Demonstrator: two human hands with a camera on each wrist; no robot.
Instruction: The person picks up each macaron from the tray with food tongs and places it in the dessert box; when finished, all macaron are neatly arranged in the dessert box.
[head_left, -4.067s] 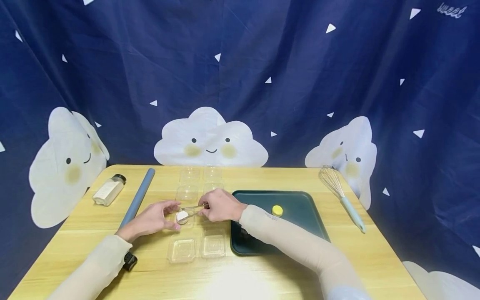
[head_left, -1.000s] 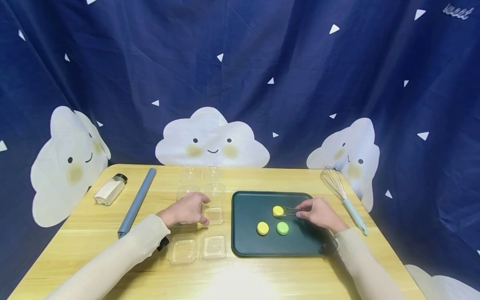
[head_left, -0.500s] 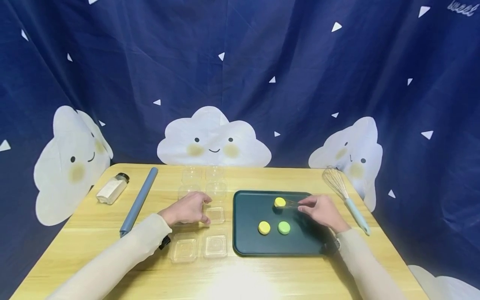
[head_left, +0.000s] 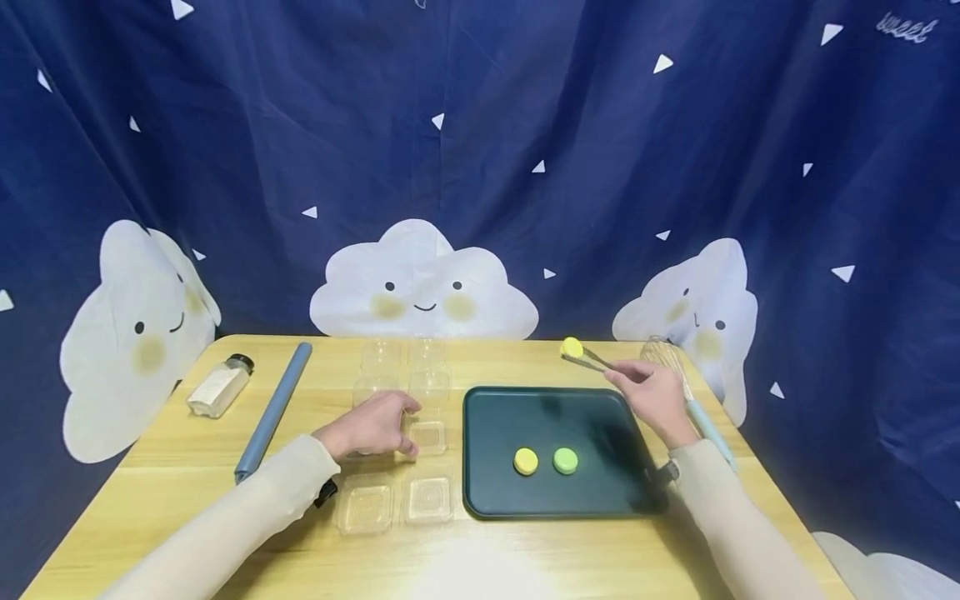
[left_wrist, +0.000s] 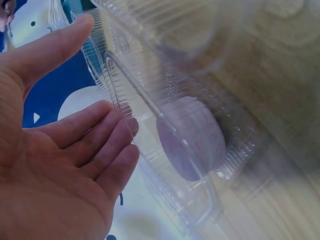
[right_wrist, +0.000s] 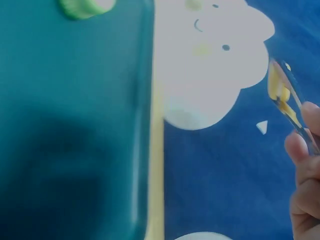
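Note:
My right hand pinches small metal tongs, raised above the back right of the dark green tray. Between the tongs' tips is a yellow macaron, seen edge-on in the right wrist view. A second yellow macaron and a green macaron lie on the tray. My left hand is over the clear plastic boxes, its fingers loosely bent with nothing in them. In the left wrist view its fingertips are right at the wall of a clear box holding a pale macaron.
Several open clear boxes, among them one at the front, stand in two columns left of the tray. Farther left lie a blue-grey rolling pin and a jar of white powder. A whisk lies right of the tray, partly behind the right hand.
From an earlier spot over a box, my right hand went to the tray, then lifted a yellow macaron up with the tongs. My left hand shifted right, then stayed by the boxes.

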